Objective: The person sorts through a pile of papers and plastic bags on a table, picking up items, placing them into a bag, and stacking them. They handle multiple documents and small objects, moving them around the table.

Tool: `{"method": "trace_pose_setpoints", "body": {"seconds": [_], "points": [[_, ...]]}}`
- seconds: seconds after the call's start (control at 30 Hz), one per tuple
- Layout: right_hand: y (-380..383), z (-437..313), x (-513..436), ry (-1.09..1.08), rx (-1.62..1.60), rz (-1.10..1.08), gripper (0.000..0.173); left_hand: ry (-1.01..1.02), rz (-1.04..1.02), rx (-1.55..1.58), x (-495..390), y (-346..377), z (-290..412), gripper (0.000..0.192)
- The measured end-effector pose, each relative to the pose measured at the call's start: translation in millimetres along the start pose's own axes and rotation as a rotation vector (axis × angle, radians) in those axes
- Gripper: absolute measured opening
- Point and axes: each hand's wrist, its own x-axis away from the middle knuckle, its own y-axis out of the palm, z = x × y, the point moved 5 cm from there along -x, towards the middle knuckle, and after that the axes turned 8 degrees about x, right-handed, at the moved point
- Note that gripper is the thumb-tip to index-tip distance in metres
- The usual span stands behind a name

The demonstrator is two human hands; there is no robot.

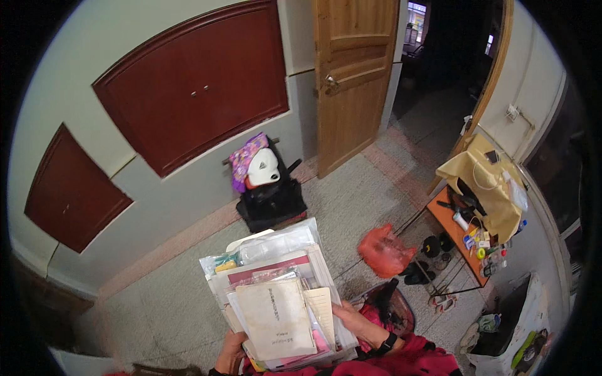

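A thick stack of papers and booklets (276, 319) lies flat between my two hands, low in the middle of the view. On top is a worn cream booklet bearing writing. Beneath it show a lined paper sheet (323, 310), a pink sheet, and clear plastic sleeves (282, 244), one with green and yellow items inside. My left hand (232, 350) grips the stack's left edge. My right hand (350, 319), with a black band at the wrist, holds the right edge. The fingers under the stack are hidden.
Ahead stands a black chair (273, 207) bearing a white cap and purple cloth. A wooden door (355, 84) stands ajar beside a dark room. A red plastic bag (386, 251) sits on the floor near a cluttered orange table (439, 209). A white bin (510, 324) is at lower right.
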Motion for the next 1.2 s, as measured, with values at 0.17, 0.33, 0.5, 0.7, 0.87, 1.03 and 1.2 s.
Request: {"method": "trace_pose_setpoints", "body": {"seconds": [0.17,0.33,0.5,0.7,0.87,1.03,1.2], "points": [[-52.8,-47.0,-52.8,-0.042,0.169,0.157,0.041,-0.126,-0.215,-0.023,-81.9,73.5,30.5,0.074],[-115.8,-98.7,-112.5,0.021,0.174,0.319,0.049,-0.175,-0.408,-0.239,-206.9,154.3,63.8,0.07],[-190.2,-164.5,-114.4,-0.09,-0.25,0.576,0.061,-0.439,-0.655,-0.062,-317.7,274.4,45.5,0.062],[-283.4,-198.4,-115.1,-0.14,-0.335,0.853,0.059,-0.742,-0.823,-0.321,-438.0,409.6,-12.2,0.068],[-402.6,-254.8,-139.6,-0.138,-0.381,0.963,0.059,-0.653,-0.859,-0.57,-500.4,553.0,-36.3,0.063],[-485.2,-316.3,-160.1,-0.233,-0.497,0.734,0.07,-0.518,-0.605,-0.867,-525.7,678.6,-13.1,0.061],[-579.3,-378.1,-206.9,-0.106,-0.223,0.754,0.081,-0.475,-0.869,-0.837,-559.3,757.4,-2.8,0.042]]}}
